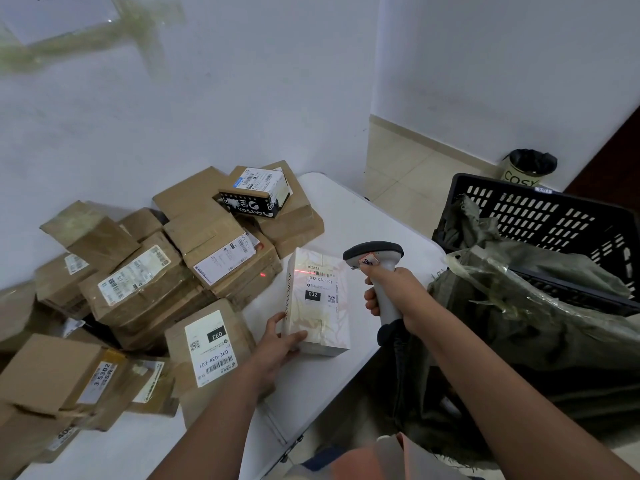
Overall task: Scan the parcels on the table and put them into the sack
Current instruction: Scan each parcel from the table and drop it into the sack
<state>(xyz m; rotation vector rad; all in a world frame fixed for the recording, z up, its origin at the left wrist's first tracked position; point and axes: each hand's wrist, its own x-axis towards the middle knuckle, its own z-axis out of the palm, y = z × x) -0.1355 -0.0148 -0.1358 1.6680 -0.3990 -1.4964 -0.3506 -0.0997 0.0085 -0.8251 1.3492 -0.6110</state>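
Observation:
A white parcel (317, 301) with a shipping label lies on the white table (349, 216). My left hand (278, 341) grips its near left corner, thumb on top. My right hand (394, 296) holds a grey barcode scanner (375, 258) by its handle, just right of the parcel. A red scan line falls across the label's barcode. The olive-green sack (512, 327) hangs open to the right, draped over a crate.
Several brown cardboard parcels (166, 282) are heaped on the table's left half against the wall. A black plastic crate (554, 220) stands to the right under the sack. A small bin (528, 171) sits on the floor beyond it.

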